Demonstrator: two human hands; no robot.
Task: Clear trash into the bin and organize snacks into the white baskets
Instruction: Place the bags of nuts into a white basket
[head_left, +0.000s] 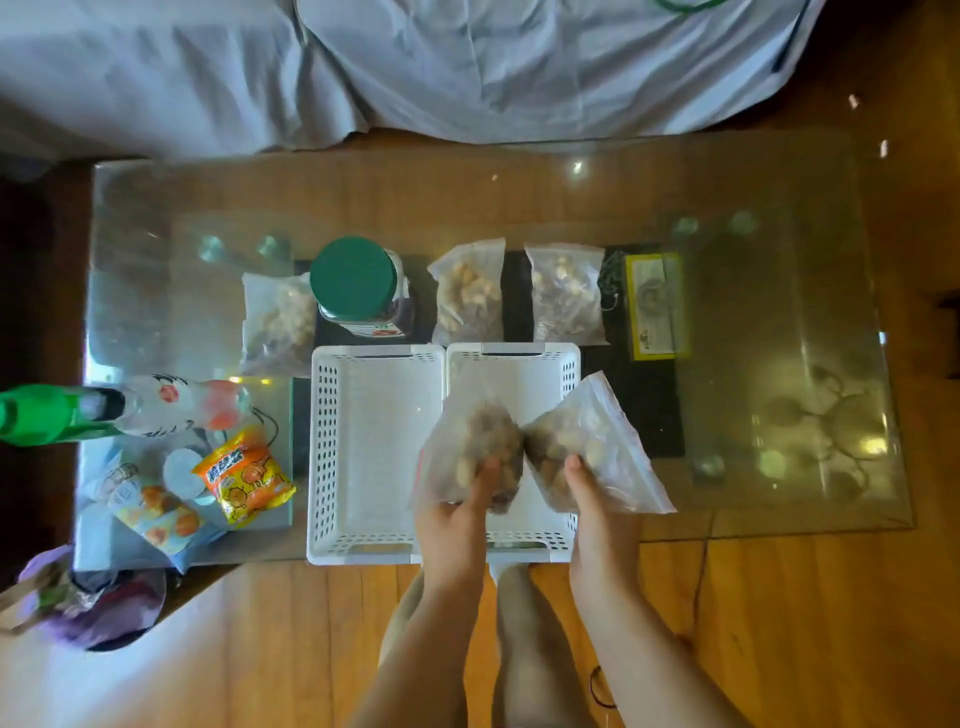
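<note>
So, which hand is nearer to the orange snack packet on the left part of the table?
Left. The left hand holds a clear bag over the right basket, one empty basket away from the orange snack packet. The right hand, holding another clear bag, is farther right.

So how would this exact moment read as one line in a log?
left hand: grips nut bag | right hand: grips second bag | both over right basket | left basket: empty
</note>
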